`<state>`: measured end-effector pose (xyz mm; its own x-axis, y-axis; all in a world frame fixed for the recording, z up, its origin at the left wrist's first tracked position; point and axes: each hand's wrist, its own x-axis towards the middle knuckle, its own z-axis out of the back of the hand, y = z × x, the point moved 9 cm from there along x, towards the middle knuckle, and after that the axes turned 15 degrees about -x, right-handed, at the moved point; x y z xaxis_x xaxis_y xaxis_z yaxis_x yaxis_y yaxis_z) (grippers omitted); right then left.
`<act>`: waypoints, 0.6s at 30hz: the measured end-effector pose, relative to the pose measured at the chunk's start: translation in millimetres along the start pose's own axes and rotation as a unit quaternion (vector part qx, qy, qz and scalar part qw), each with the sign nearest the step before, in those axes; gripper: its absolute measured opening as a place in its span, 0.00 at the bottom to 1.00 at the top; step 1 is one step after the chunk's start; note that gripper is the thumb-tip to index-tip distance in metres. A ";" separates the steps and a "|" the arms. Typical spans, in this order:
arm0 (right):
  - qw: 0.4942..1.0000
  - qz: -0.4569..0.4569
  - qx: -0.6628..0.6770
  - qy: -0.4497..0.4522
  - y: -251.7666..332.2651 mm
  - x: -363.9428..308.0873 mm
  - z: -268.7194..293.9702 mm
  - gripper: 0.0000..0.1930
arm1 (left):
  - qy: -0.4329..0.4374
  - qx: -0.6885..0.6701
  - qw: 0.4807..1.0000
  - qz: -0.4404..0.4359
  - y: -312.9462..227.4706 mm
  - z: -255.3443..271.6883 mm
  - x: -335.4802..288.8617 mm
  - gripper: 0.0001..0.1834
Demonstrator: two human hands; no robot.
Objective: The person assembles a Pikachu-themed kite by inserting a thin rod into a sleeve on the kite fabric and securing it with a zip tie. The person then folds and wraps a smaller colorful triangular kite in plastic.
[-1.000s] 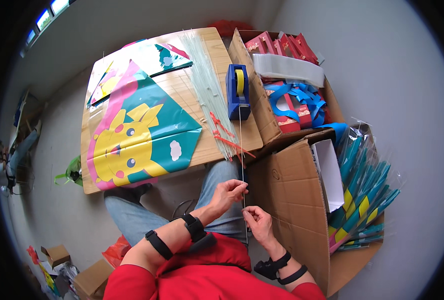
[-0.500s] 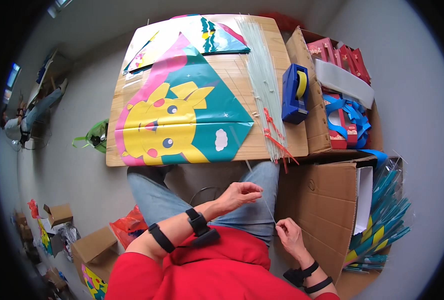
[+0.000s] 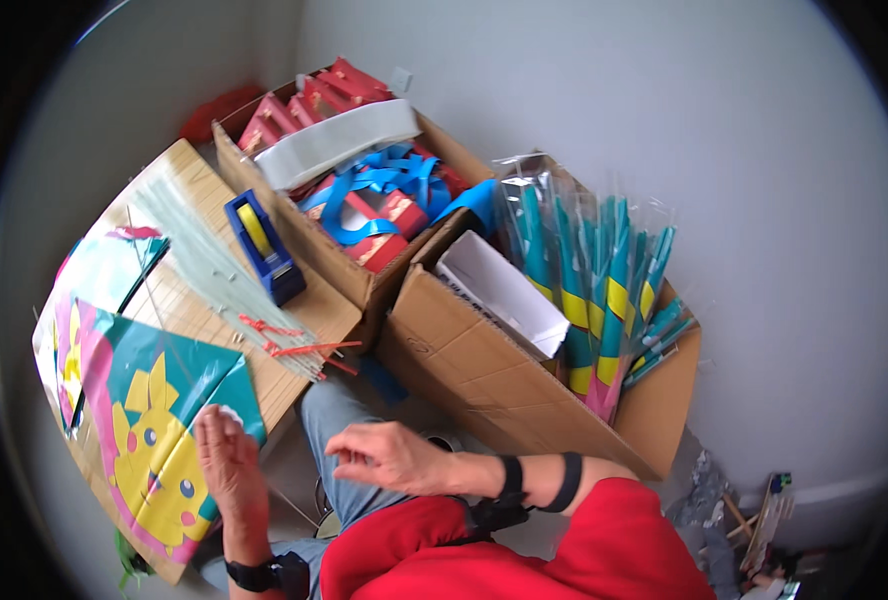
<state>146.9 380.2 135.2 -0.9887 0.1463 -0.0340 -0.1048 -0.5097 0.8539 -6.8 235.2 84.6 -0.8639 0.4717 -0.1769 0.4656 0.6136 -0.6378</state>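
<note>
My left hand is raised beside the table's near edge, its fingers straight and close together. A thin pale rod runs behind it, one part crossing above the kite and the other slanting over my lap; the hand seems to hold it, though the thumb is hidden. My right hand hovers above my thigh with loosely bent fingers and nothing visible in them. The kite, a teal, pink and yellow sheet with a cartoon face, lies on the wooden table. Many pale rods lie bundled along its right side.
A blue tape dispenser stands by the rods, near red ties. Against the table is a carton of red boxes and blue ribbon. Another carton holds a white box and rolled kites in clear sleeves.
My view has swung right, bringing the cartons to the middle. The right hand has come away from the rod's lower end; the left hand's fingers have straightened.
</note>
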 end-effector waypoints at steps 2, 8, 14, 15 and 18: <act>0.983 0.017 -0.135 -0.123 13.5 -16.7 93.5 0.10 | 0.022 0.087 0.994 -0.055 -32.9 -9.3 2.4 0.12; 0.838 -0.065 -0.507 -0.190 -50.8 -61.5 262.0 0.03 | 0.060 0.345 0.937 0.009 -68.1 11.3 -9.1 0.07; 0.712 0.018 -0.701 0.035 -130.0 -58.6 197.6 0.03 | 0.041 0.395 0.916 0.057 -45.9 35.0 -25.5 0.06; 0.707 0.032 -0.704 0.057 -139.7 -56.6 186.9 0.03 | 0.050 0.414 0.907 0.055 -41.3 34.9 -28.8 0.06; 0.675 -0.013 -0.730 0.104 -184.3 -53.3 177.9 0.04 | 0.056 0.418 0.904 0.064 -24.9 22.3 -36.9 0.06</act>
<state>238.0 617.2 72.0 -0.9625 0.1259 -0.2404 0.0337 -0.8237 -0.5661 9.2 188.4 90.3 -0.7668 0.5943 -0.2425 0.2120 -0.1222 -0.9696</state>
